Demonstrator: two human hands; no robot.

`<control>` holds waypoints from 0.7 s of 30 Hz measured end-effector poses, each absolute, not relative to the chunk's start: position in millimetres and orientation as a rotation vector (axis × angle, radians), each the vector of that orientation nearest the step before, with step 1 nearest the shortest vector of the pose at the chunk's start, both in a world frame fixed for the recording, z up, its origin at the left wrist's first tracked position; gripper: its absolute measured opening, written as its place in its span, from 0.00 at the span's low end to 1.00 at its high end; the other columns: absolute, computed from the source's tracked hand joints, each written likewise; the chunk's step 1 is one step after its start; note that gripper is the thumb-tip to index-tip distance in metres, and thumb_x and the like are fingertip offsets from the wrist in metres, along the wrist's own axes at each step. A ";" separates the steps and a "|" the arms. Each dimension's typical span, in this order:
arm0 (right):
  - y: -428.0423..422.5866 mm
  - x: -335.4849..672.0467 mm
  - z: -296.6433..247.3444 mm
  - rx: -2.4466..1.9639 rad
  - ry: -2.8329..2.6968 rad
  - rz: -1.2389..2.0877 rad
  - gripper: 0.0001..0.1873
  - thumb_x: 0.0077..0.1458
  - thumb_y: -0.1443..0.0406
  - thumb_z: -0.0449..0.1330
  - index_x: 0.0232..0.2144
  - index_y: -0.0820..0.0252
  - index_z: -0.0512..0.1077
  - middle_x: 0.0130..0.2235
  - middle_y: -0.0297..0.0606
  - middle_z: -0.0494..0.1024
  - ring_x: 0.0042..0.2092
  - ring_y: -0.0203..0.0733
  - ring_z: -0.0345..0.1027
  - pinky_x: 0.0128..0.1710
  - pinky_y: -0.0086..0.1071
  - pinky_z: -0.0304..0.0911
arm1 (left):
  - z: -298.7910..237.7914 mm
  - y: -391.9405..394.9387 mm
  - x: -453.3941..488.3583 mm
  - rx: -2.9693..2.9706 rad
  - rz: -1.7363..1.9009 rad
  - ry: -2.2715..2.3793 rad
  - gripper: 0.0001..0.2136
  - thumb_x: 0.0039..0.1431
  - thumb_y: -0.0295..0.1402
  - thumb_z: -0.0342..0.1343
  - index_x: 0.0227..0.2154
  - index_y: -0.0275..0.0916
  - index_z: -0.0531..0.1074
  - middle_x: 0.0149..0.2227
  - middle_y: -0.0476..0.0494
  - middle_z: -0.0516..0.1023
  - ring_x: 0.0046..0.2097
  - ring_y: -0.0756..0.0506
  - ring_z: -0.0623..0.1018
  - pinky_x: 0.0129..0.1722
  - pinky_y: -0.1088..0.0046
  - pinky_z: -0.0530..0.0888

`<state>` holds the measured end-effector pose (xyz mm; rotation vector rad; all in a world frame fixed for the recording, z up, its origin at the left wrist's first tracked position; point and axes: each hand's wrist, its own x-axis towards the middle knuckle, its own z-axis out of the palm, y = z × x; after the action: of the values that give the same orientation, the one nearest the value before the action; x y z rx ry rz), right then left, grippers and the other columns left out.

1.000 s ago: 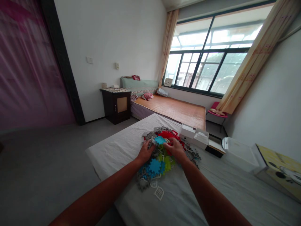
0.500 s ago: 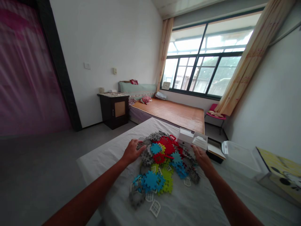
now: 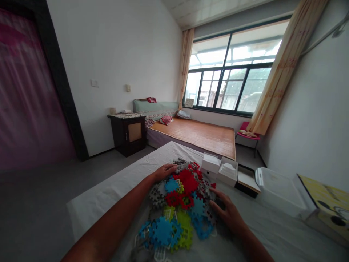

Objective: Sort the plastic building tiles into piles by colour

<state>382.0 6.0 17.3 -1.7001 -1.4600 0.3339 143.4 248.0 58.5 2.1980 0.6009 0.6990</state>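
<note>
A heap of toothed plastic building pieces in red, blue, green and grey lies on a white-covered table. My left hand (image 3: 165, 171) rests palm down at the far left side of the heap, fingers stretched over the grey pieces (image 3: 158, 193). At the right side, my right hand (image 3: 227, 210) has its thumb and fingers apart against more grey pieces and seems to hold none. Between the hands sit red pieces (image 3: 188, 181) and a small blue piece (image 3: 172, 185). Closer to me are a large blue piece (image 3: 163, 231), green pieces (image 3: 184, 227) and white lattice pieces (image 3: 160, 253).
Along the right side stand white boxes (image 3: 228, 176), a black-edged tray (image 3: 248, 179), a clear plastic bin (image 3: 280, 191) and a yellow printed box (image 3: 327, 203). A bed (image 3: 196, 134) and dark cabinet (image 3: 128, 134) are beyond the table (image 3: 109, 193).
My left hand has moved over the far left pieces. My right hand has come lower and inward against the heap's right side. The view has shifted, bringing the heap lower.
</note>
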 end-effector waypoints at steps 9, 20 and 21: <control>7.6 379.8 18.9 -1.647 -1.356 0.281 0.22 0.52 0.51 0.50 0.44 0.55 0.70 0.49 0.39 0.70 0.53 0.46 0.59 0.55 0.41 0.52 | 57.6 206.6 167.4 2.178 0.741 0.368 0.17 0.57 0.44 0.46 0.39 0.40 0.75 0.44 0.45 0.75 0.48 0.45 0.71 0.52 0.67 0.65; -60.3 400.5 33.9 -1.645 -1.280 0.419 0.22 0.50 0.52 0.53 0.45 0.53 0.70 0.48 0.38 0.72 0.50 0.47 0.63 0.49 0.41 0.60 | 61.8 143.7 221.0 2.142 0.676 0.138 0.15 0.55 0.42 0.51 0.34 0.37 0.77 0.41 0.42 0.76 0.44 0.45 0.73 0.48 0.69 0.68; -68.7 405.2 32.1 -1.651 -1.265 0.411 0.22 0.50 0.52 0.53 0.44 0.53 0.70 0.48 0.38 0.72 0.50 0.47 0.63 0.50 0.41 0.60 | 61.2 137.5 229.0 2.148 0.655 0.102 0.15 0.55 0.42 0.51 0.34 0.37 0.76 0.41 0.42 0.76 0.45 0.45 0.73 0.48 0.70 0.68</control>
<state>405.2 -68.7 32.1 -1.6511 -1.2655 0.4109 229.0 137.5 61.2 2.1480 0.1017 0.6546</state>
